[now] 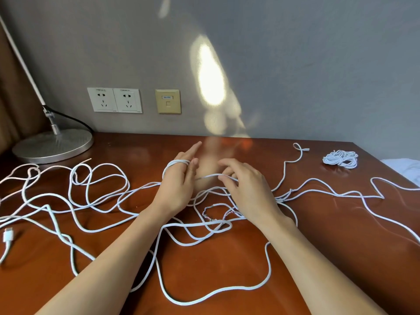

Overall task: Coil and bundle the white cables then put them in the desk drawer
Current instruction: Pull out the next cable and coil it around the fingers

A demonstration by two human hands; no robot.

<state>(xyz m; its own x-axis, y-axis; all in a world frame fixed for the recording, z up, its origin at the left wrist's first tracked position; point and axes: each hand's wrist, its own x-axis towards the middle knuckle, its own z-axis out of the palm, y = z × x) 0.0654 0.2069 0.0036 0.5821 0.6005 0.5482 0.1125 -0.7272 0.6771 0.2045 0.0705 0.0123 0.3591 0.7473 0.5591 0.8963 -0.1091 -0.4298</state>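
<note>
- The long loose white cables [102, 201] lie in messy loops all over the shiny brown wooden desk [318, 235], on both sides of the hands.
- The left hand [179, 185] has cable loops wound around its fingers.
- The right hand [247, 189] pinches a strand just beside it.
- A small coiled white cable bundle [340, 158] sits far right.

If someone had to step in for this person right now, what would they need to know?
Left hand: cable turns looped around its fingers, index pointing up.
Right hand: pinching the same strand, feeding it across.
Loose white cables sprawl tangled over the desk; a plug lies at the left edge.
Done: one coiled bundle at far right.
Left: finish this coil, bundle the rest, put everything in the drawer, which is not visible.
</note>
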